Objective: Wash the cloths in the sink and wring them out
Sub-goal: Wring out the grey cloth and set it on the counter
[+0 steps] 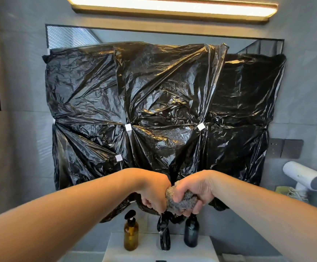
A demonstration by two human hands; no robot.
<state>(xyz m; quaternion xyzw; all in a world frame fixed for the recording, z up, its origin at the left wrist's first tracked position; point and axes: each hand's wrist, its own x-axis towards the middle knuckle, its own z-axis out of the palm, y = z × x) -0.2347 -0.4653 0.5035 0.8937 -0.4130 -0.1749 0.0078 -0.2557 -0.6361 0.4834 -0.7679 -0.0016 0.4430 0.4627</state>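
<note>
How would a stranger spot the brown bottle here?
Find the black plastic over the mirror. Below it, three things stand on the white sink's back edge. The brown bottle is leftmost: clear amber with a black pump; the tap and other bottle are dark.

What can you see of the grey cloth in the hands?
The grey cloth looks fluffy, nubbly and wet, bunched into a tight wad. The left hand grips one end and the right hand the other, fists nearly touching. It is held in the air above the black faucet, touching nothing else. Water drips from beneath it. The hands hide much of it.
</note>
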